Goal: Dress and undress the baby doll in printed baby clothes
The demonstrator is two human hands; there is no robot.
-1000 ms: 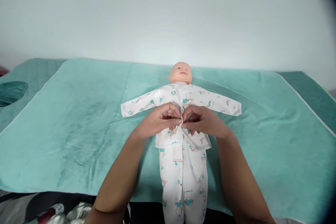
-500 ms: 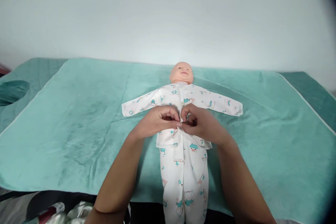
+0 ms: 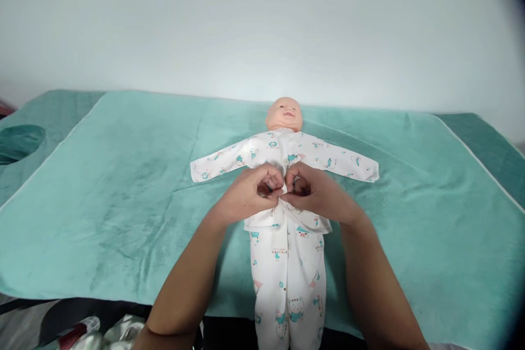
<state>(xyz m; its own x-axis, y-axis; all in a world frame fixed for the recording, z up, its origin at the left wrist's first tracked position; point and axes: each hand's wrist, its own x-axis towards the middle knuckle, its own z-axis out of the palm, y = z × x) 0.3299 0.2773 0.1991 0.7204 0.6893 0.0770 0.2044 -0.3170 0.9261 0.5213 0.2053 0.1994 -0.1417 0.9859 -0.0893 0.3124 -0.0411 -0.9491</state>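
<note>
Baby doll (image 3: 287, 262) in a printed cotton suit lies face up at the middle of a teal towel (image 3: 123, 191), head toward the far edge, legs reaching the near edge. The person's left hand (image 3: 246, 197) and right hand (image 3: 324, 194), fingers curled almost closed, pinch the front edges of its top (image 3: 315, 153) together at the chest. The fabric looks thin, soft and limp, and is best gripped at the hems.

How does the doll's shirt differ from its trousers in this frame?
The shirt is pinched at its front opening by the left hand and the right hand; no hand is on the trousers. The shirt's sleeves spread out sideways, while the trousers' legs run straight toward the camera and past the bottom edge. Both are white with the same teal and pink print.
</note>
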